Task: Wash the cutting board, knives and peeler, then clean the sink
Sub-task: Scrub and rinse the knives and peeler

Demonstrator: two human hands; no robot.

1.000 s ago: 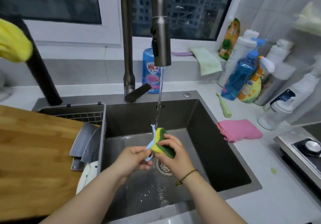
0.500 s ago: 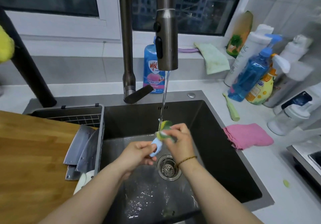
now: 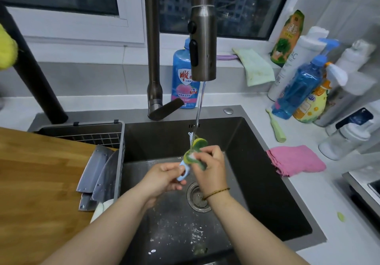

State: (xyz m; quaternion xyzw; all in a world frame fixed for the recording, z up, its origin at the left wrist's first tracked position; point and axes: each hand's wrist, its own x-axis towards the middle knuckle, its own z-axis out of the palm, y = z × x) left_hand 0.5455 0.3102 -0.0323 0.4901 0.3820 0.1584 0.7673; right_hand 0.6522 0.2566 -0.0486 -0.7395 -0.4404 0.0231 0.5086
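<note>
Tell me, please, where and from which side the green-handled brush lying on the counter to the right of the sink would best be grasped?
Probably the thick lower end of the green brush, taken from above. It lies flat on the white counter, slanting away from the sink, so only its top and sides are free. Its narrow far end sits close to the blue spray bottle.

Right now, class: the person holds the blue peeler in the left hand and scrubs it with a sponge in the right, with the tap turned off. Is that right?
Not quite. The head view shows the tap running onto the sponge. The rest holds: left hand holds the peeler, right hand scrubs.
</note>
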